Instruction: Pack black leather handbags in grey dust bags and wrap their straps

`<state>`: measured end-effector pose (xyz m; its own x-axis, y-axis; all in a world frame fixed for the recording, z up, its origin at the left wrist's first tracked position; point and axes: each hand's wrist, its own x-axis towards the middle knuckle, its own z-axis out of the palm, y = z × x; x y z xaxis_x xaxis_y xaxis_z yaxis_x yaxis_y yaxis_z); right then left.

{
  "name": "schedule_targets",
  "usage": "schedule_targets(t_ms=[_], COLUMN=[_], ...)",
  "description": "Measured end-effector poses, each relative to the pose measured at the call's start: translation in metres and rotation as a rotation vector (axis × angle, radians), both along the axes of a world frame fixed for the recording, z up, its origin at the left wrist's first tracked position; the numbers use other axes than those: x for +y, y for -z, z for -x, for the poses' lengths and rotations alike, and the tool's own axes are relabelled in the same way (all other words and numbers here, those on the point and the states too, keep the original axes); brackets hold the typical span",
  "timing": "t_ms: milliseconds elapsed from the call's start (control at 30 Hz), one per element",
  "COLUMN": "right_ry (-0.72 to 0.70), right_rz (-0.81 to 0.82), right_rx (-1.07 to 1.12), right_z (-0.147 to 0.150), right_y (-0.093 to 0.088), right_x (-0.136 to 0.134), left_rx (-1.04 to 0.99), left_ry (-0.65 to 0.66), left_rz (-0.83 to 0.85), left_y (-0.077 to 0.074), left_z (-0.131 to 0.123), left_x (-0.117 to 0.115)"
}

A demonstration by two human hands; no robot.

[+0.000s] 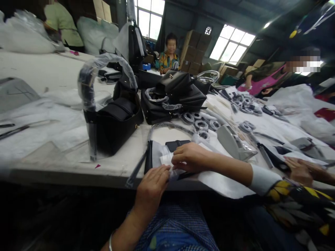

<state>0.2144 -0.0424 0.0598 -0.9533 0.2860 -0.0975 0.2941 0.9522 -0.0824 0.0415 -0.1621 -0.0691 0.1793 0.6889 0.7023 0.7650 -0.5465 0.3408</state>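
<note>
A black handbag (pixel 148 158) lies at the table's near edge, its long handle (pixel 167 125) wrapped in clear plastic. White wrapping paper (pixel 157 155) covers much of it, and a black flap or strap piece (pixel 178 144) shows behind. My right hand (pixel 192 157) reaches in from the right, fingers bent and pinched on the thin white wrapping over the bag. Close by, my left hand (pixel 154 183) has its fingertips together at the wrapping's near edge, almost touching the right fingers. What exactly lies between the left fingertips is hard to make out.
An upright black bag (pixel 115 129) with a plastic-wrapped handle stands left, more black bags (pixel 172 94) behind. Coiled wrapped straps (pixel 201 124) and a grey tape dispenser (pixel 231 141) lie right. A co-worker's hands (pixel 298 170) work at far right. Scissors (pixel 15 131) lie left.
</note>
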Motion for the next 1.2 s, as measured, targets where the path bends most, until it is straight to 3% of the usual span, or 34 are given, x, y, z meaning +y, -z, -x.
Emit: schedule_targets(t_ms=[200,333,500,700,1100,1200], right_ry=[0.014,-0.048,-0.114,-0.068,0.284,0.315], right_rz=[0.026,-0.029,-0.037,0.078,0.499,0.571], right_rx=[-0.427,-0.546,-0.520,-0.411,-0.270,-0.269], right_z=[0.044,0.063,0.072,0.073,0.064,0.063], right_y=[-0.007,-0.005,0.011,0.023,0.055,0.058], right_x=[0.016,0.022,0.042,0.073,0.124,0.131], left_rx=[-0.057,-0.057,-0.076,-0.124,-0.108,-0.091], left_ry=[-0.082,0.001,0.074,0.041,-0.010,-0.014], left_rz=[-0.015,-0.092,-0.083,-0.030,-0.062,-0.077], left_y=[0.006,0.011,0.011,0.012,0.011,0.009], left_z=[-0.002,-0.001,-0.001,-0.004,-0.008,-0.007], left_x=[-0.003,-0.002,-0.002,-0.003,-0.001,0.000])
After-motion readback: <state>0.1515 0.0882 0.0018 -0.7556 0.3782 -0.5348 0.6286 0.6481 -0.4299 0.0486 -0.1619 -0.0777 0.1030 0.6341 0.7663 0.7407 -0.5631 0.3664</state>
